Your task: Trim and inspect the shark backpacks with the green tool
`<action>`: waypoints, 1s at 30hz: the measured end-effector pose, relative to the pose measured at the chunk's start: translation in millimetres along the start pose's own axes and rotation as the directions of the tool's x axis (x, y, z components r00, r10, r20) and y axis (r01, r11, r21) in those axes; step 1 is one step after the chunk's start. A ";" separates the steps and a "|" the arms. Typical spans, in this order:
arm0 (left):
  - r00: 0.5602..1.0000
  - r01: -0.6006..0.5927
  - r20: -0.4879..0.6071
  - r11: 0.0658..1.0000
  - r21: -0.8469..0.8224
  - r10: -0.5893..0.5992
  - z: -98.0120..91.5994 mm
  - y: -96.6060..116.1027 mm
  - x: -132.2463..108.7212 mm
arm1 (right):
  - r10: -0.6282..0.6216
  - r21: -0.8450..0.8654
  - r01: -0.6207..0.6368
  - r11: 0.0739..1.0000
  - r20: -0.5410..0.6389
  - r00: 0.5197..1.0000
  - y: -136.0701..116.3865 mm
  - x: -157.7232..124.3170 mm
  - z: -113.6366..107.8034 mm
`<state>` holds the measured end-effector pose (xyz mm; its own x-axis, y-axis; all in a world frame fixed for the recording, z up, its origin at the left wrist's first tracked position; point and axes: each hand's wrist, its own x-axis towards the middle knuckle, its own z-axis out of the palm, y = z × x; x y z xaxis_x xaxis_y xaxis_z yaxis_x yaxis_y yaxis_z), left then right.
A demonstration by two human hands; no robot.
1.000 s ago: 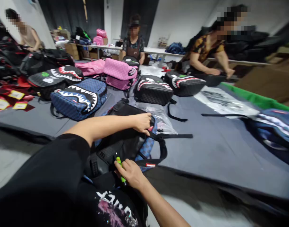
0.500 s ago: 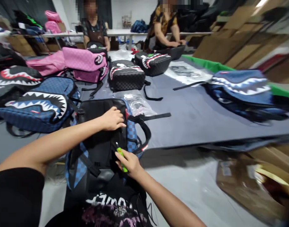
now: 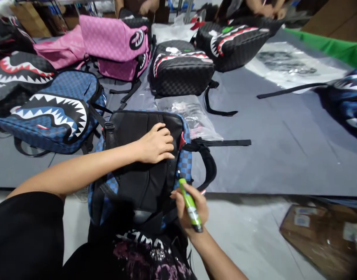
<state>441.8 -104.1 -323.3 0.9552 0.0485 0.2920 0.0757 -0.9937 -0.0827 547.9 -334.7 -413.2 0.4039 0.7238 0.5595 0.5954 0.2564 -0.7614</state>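
In front of me lies a blue-checked backpack [image 3: 184, 163] with its black padded back panel facing up, at the table's near edge. My left hand [image 3: 156, 144] rests on that panel, fingers slightly apart and holding nothing. My right hand [image 3: 196, 206] is closed around a bright green pen-like tool [image 3: 190, 204] with a thin pale tip and a dark end. The tip points away from me, near the backpack's checked side. A black strap loop [image 3: 210, 167] sticks out at the right. What kind of tool it is I cannot tell.
Another blue shark-mouth backpack [image 3: 58, 112] lies left. Pink backpacks [image 3: 114, 42] and black checked ones [image 3: 182, 72] are behind. A clear plastic bag [image 3: 196, 116] lies beyond my backpack. Two people stand across the grey table [image 3: 268, 155]. A cardboard box [image 3: 318, 229] is lower right.
My view has tipped down and shifted left. My right hand has turned the green tool, showing more of its length and dark end. My left hand stays on the back panel.
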 end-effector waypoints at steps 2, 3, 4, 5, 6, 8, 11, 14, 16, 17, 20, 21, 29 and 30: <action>0.997 0.004 -0.082 1.000 -0.026 -0.007 15.2 10.7 -6.5 | 0.106 0.013 -0.105 0.994 -0.070 0.992 -5.7 21.7 -1.8; 0.989 0.016 -0.143 0.999 -0.031 -0.020 23.4 14.3 -9.8 | 0.170 0.055 -0.166 0.985 -0.091 0.981 -8.1 32.3 -1.0; 0.976 0.030 -0.216 0.999 -0.035 -0.037 31.4 16.9 -12.7 | 0.235 0.104 -0.225 0.969 -0.101 0.967 -10.2 41.7 1.2; 0.955 0.042 -0.291 0.998 -0.041 -0.052 38.5 18.5 -15.1 | 0.295 0.145 -0.278 0.950 -0.114 0.949 -12.0 49.5 4.6; 0.928 0.049 -0.366 0.998 -0.048 -0.064 44.1 19.5 -16.9 | 0.343 0.169 -0.320 0.932 -0.135 0.930 -13.3 55.3 8.7; 0.879 0.055 -0.470 0.997 -0.062 -0.078 49.8 20.3 -18.2 | 0.380 0.164 -0.353 0.921 -0.185 0.906 -14.2 61.0 17.4; 0.884 0.059 -0.459 0.996 -0.071 -0.085 45.3 19.1 -17.4 | 0.356 0.136 -0.333 0.933 -0.214 0.910 -13.0 61.1 22.9; 0.936 0.011 -0.350 0.999 -0.047 -0.027 38.8 15.5 -20.2 | 0.251 0.122 -0.232 0.965 -0.169 0.953 -15.9 64.8 12.6; 0.939 -0.024 -0.345 1.000 -0.003 0.021 40.2 13.3 -25.2 | 0.075 0.026 -0.072 0.997 -0.167 0.983 -20.6 73.0 -0.5; 0.929 -0.027 -0.370 0.999 0.023 0.034 42.8 12.5 -28.0 | -0.030 -0.040 0.024 0.999 -0.161 0.986 -22.7 78.3 -7.1; 0.885 -0.005 -0.464 0.997 0.077 0.040 52.9 12.3 -34.3 | -0.290 -0.175 0.297 0.939 0.062 0.955 -22.1 93.9 -18.9; 0.873 0.002 -0.486 0.997 0.079 0.037 55.7 12.8 -35.1 | -0.342 -0.220 0.379 0.899 0.191 0.920 -19.0 97.9 -19.1; 0.811 -0.017 -0.584 0.999 0.040 0.037 59.8 15.4 -35.7 | -0.375 -0.363 0.764 0.533 0.708 0.599 4.3 121.6 0.3; 0.809 -0.016 -0.587 0.999 0.041 0.037 59.9 15.2 -36.1 | -0.358 -0.345 0.778 0.526 0.739 0.570 3.2 125.4 0.4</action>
<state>425.6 -114.9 -392.3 0.6076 -0.0570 0.7922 0.0719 -0.9894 -0.1263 600.2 -242.8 -345.6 -0.4962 0.7946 0.3499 0.8668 0.4762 0.1480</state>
